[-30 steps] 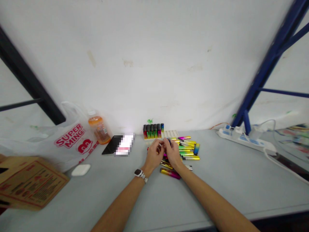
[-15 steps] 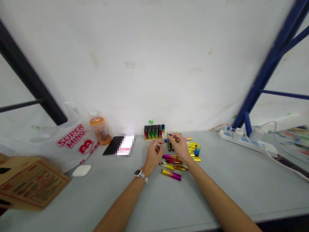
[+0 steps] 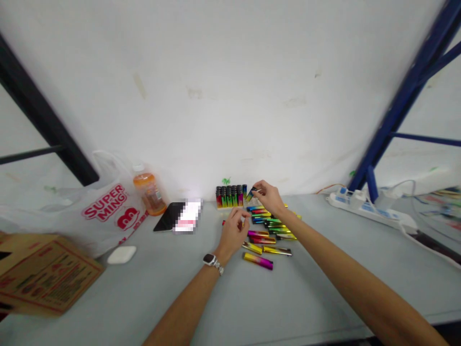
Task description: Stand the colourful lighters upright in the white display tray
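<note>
My right hand [image 3: 269, 197] pinches a blue-and-yellow lighter [image 3: 250, 194] with a dark top, tilted at the right end of the upright rows. Those upright lighters [image 3: 229, 198], shiny red, green and purple with black tops, stand packed in a pale tray by the wall. My left hand [image 3: 235, 228] hovers over the left side of a loose pile, fingers loosely bent and apart, nothing visible in them. Under and between my hands lie several loose metallic lighters [image 3: 261, 240]. A yellow-and-purple lighter [image 3: 258, 261] lies nearest to me.
Leftward are a phone [image 3: 169, 216], an orange bottle [image 3: 149, 194], a plastic bag [image 3: 108, 206], a white case [image 3: 122, 254] and a cardboard box [image 3: 54, 278]. A white power strip [image 3: 374, 211] lies at the right beside a blue metal post [image 3: 392, 105].
My right hand has moved up from the loose pile to the tray's right end with a blue-and-yellow lighter. My left hand has shifted slightly right and down.
</note>
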Action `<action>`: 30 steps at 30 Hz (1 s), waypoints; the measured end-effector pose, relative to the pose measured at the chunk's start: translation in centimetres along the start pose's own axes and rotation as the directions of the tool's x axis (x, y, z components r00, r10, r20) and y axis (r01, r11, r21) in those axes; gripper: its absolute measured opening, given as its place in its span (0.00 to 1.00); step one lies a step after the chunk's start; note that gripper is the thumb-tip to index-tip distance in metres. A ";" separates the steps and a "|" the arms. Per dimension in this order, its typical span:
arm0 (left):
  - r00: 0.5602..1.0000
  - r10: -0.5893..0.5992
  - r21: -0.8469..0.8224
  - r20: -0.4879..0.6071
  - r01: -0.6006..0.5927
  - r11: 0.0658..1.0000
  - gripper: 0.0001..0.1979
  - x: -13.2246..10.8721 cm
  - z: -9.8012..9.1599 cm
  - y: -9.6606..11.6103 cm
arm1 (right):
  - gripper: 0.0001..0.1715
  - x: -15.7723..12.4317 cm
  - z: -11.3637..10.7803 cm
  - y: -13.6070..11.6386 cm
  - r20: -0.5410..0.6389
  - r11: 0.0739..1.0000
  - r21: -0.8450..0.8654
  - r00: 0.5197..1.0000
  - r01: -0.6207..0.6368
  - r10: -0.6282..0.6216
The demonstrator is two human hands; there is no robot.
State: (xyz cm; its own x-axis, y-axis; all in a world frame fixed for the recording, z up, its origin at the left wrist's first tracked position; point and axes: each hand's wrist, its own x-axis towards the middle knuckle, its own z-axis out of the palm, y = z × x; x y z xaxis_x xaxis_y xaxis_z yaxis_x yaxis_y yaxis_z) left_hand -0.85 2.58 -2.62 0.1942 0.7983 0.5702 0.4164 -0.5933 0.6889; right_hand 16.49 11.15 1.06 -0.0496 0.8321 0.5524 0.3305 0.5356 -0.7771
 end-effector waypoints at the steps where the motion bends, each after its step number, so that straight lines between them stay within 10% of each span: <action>1: 1.000 -0.007 0.001 0.007 0.007 1.000 0.07 0.0 0.0 0.0 | 0.09 0.6 0.1 0.2 0.027 1.000 -0.017 0.999 0.024 -0.024; 14: 0.998 -0.052 0.004 0.021 0.052 0.999 0.07 0.0 -0.2 -0.4 | 0.10 4.6 1.0 2.2 0.299 0.946 -0.286 0.952 0.151 -0.061; 30: 0.999 -0.044 -0.003 0.026 0.044 0.999 0.07 -0.1 0.0 -0.2 | 0.21 3.9 1.7 1.3 0.337 0.761 -0.617 0.941 0.198 0.028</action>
State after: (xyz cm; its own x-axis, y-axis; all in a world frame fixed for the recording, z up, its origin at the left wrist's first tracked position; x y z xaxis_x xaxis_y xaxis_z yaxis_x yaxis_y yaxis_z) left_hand -1.00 2.67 -2.80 0.1990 0.8258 0.5277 0.4216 -0.5582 0.7146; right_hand 15.12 15.29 1.71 -0.3551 0.8468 0.3960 0.8236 0.4838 -0.2960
